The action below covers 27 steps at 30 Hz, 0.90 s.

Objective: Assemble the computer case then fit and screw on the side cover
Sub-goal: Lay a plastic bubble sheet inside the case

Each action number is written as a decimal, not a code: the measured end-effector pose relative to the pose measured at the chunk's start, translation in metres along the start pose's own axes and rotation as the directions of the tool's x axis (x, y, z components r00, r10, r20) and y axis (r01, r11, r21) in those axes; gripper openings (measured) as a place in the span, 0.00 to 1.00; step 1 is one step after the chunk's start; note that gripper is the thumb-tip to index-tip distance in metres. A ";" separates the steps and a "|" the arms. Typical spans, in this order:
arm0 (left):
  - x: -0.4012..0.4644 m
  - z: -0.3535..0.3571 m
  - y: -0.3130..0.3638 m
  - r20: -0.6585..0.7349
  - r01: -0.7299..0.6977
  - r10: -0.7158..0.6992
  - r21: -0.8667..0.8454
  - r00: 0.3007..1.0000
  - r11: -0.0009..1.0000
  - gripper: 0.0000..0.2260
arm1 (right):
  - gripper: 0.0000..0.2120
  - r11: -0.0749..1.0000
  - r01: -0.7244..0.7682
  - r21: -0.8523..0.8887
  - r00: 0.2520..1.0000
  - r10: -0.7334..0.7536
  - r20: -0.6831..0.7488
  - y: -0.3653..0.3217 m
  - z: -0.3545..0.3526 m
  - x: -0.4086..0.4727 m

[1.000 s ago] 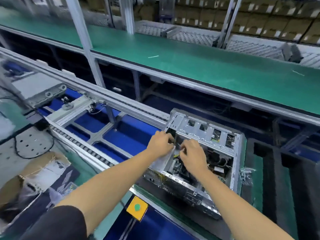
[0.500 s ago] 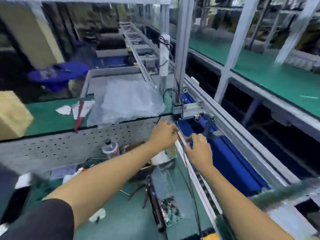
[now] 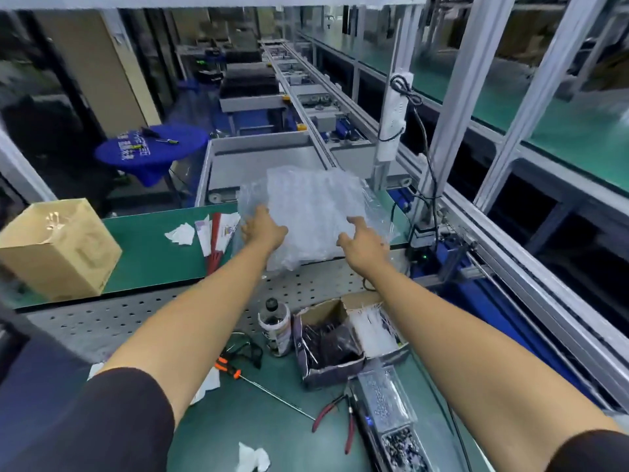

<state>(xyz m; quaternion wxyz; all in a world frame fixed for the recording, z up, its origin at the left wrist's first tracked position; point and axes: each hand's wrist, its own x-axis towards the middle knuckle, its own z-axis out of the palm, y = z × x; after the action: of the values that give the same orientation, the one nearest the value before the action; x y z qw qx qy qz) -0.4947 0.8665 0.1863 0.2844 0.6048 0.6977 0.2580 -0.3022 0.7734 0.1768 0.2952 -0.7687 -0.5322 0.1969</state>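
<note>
A crumpled clear plastic bubble bag (image 3: pixel 313 212) lies on the green bench top (image 3: pixel 153 253) ahead of me; what is inside it I cannot tell. My left hand (image 3: pixel 263 229) touches the bag's left side with its fingers loosely bent. My right hand (image 3: pixel 362 240) is at the bag's front right edge, fingers spread and holding nothing. The computer case and its side cover are out of view.
A cardboard box (image 3: pixel 58 247) stands at the left. Near me lie an orange-handled screwdriver (image 3: pixel 228 366), red pliers (image 3: pixel 332 413), a bottle (image 3: pixel 274 327), a carton of cable ties (image 3: pixel 347 338) and a screw tray (image 3: pixel 388 403). The conveyor rail (image 3: pixel 510 267) runs along the right.
My view has swung left, away from the computer case on the conveyor. Both hands left the case and have reached out to the plastic bag on the bench.
</note>
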 end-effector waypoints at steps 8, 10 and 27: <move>0.013 0.023 0.017 0.164 0.014 0.015 -0.171 0.986 0.985 0.33 | 0.27 0.993 -0.105 -0.044 0.988 0.110 0.107 0.009 0.003 0.011; 0.015 0.027 0.026 0.147 0.023 0.012 -0.229 0.989 0.973 0.17 | 0.28 0.995 -0.098 -0.023 0.990 0.100 0.096 0.013 0.003 0.009; -0.190 0.143 0.169 0.133 0.016 0.178 -0.841 0.975 0.540 0.04 | 0.10 0.697 0.047 0.715 0.954 0.181 -0.239 0.101 -0.114 -0.034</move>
<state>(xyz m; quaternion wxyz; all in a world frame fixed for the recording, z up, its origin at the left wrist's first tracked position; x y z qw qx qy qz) -0.2548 0.7035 0.2208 0.5956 0.4501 0.4279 0.5095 -0.1727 0.6873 0.1947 0.6371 -0.6334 -0.3360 0.2831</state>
